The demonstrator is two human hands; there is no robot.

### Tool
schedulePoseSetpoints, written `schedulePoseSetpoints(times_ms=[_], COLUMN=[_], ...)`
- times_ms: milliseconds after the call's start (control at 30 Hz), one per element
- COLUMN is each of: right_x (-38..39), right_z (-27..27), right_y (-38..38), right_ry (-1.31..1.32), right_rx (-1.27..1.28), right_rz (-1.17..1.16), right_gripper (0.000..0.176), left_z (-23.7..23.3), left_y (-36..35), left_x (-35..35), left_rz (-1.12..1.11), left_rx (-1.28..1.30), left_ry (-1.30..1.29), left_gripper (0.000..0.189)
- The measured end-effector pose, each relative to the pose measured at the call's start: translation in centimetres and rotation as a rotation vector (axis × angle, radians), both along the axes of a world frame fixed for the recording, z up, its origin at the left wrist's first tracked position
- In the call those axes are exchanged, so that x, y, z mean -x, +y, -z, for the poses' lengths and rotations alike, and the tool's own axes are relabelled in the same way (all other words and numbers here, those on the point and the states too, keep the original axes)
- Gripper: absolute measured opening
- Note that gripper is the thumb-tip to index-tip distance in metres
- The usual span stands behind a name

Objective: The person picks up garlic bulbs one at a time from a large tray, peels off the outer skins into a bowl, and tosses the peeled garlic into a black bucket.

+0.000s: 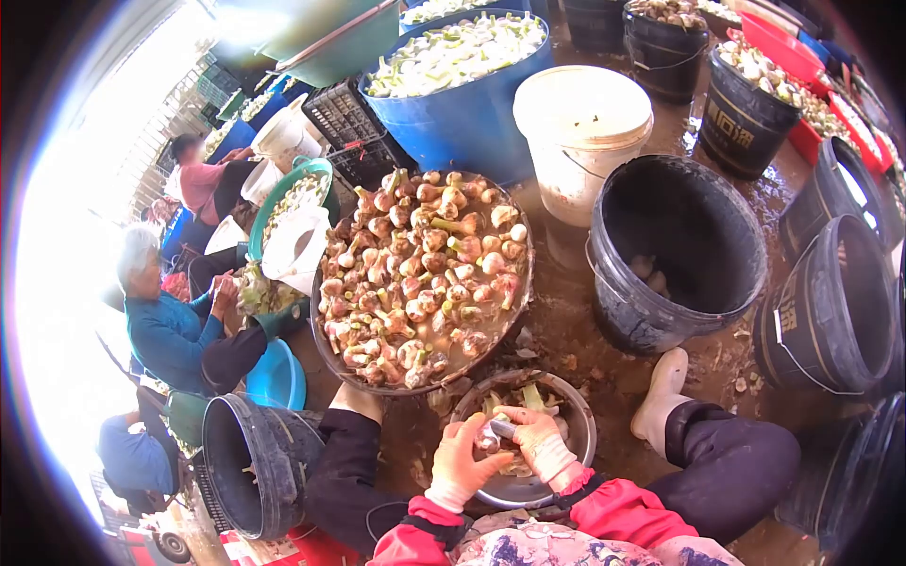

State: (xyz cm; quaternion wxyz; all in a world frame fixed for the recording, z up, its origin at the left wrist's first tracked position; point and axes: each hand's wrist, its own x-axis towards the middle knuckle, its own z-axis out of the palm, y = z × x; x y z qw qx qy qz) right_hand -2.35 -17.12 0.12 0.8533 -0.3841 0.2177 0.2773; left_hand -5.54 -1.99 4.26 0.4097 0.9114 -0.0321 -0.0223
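Observation:
My left hand and my right hand, both gloved, meet over a small metal bowl of peelings between my knees. The left hand grips a garlic bulb. The right hand holds a small knife against that bulb. Just beyond the bowl sits a large round basin piled with several unpeeled, pinkish garlic bulbs in muddy water.
Black buckets stand at right, far right and by my left knee. A white bucket and a blue tub of peeled pieces lie beyond. Other people sit working at the left. The floor is wet and muddy.

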Motion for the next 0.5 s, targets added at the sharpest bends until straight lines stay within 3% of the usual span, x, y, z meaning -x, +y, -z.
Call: schedulePoseSetpoints(times_ms=[167, 233, 267, 300, 400, 433, 500], right_x=[-0.1, -0.1, -0.2, -0.1, -0.7, -1.1, -1.1], right_z=[-0.4, 0.0, 0.2, 0.4, -0.9, -1.9, -3.0], right_y=[0.1, -0.1, -0.1, -0.1, -0.5, -0.7, -0.7], right_ry=[-0.066, -0.107, -0.110, -0.110, -0.106, -0.109, -0.225], right_rx=[-0.023, -0.003, -0.002, -0.030, -0.036, -0.036, 0.299], right_rz=[0.120, 0.084, 0.082, 0.107, 0.153, 0.151, -0.069], right_gripper=[0.033, 0.030, 0.030, 0.028, 0.022, 0.022, 0.020], left_z=[0.2, 0.2, 0.0, 0.6, 2.6, 1.9, 0.2], left_y=[-1.4, -1.1, -0.6, -0.5, -0.4, -1.0, -1.9], left_x=[-1.0, -2.0, -2.5, -2.7, -2.7, -2.5, -1.4], left_rz=[-0.179, -0.472, -0.516, -0.514, -0.643, -0.643, -0.542], left_rx=[0.240, 1.267, 1.346, 1.348, 0.878, 0.879, 1.053], left_ry=[0.046, 0.701, 0.912, 0.911, 0.690, 0.686, 0.388], left_gripper=[0.059, 0.057, 0.063, 0.063, 0.056, 0.056, 0.047])
